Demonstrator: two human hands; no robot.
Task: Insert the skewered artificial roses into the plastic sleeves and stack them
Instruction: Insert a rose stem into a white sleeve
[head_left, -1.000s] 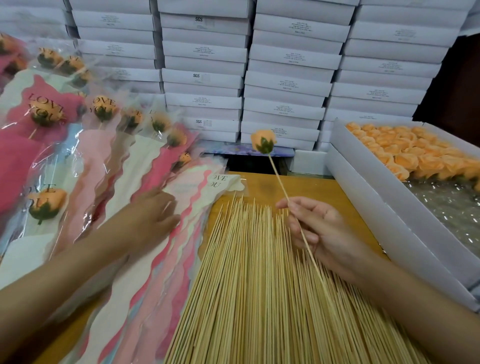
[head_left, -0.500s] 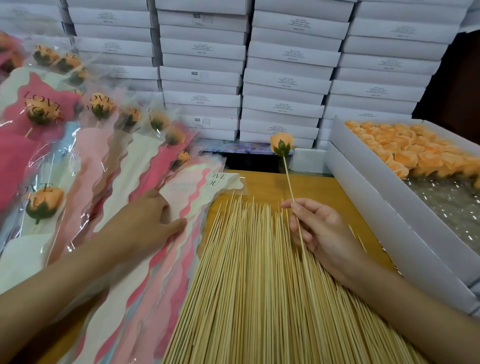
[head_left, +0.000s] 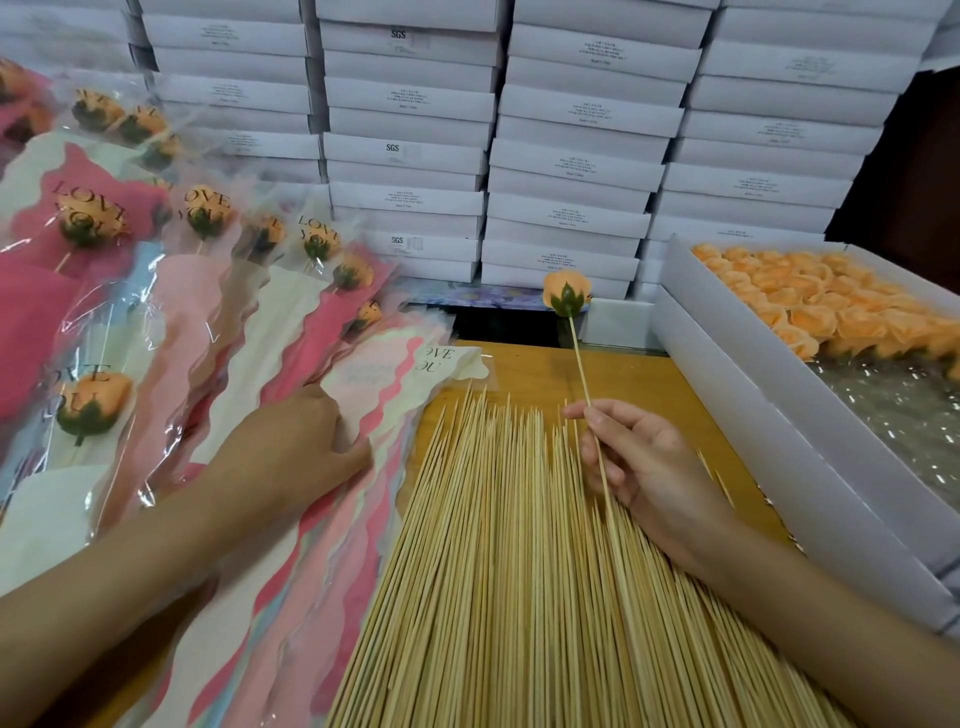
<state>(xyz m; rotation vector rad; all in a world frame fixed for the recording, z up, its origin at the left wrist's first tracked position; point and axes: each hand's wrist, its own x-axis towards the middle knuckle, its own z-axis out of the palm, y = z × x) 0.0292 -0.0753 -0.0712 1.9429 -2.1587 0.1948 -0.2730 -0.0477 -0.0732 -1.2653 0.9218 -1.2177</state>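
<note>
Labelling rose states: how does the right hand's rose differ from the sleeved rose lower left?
The held rose is bare; the sleeved rose sits inside a printed clear sleeve. The held rose is raised by the right hand; the sleeved rose lies on the pile. Both are orange with green sepals.

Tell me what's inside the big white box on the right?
Orange rose heads fill the far part of the white box; shiny clear plastic lines the near part. Whatever lies under them is hidden.
</note>
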